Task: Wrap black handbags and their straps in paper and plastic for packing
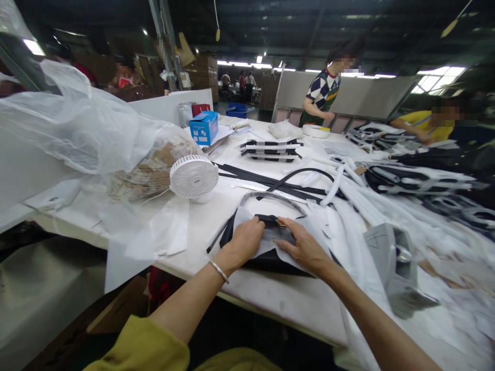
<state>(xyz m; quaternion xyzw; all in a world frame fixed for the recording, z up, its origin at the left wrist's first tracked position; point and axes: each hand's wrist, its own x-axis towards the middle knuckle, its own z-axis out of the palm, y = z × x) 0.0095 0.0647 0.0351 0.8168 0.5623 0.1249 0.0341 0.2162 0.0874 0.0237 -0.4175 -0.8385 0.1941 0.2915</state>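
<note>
A black handbag (278, 264) lies at the table's near edge, partly covered by pale tissue paper (247, 214). Its arched handle (266, 196) looks wrapped in clear plastic. My left hand (247, 239) is closed, its fingertips pinching the left end of a black edge at the bag's top. My right hand (305, 247) rests on the bag's right side with thumb and forefinger apart. That forefinger touches a small tan or gold-coloured piece at the black edge's right end. A small metal stud (274, 240) shows beside the right thumb. Some fingertips are hidden.
A white fan (194, 178) and a clear plastic sack (150, 172) stand at left. Black strips (266, 180) lie beyond the bag. At right are a grey tape dispenser (390, 268) and white tubing (356, 221). Co-workers (320, 98) are across the table.
</note>
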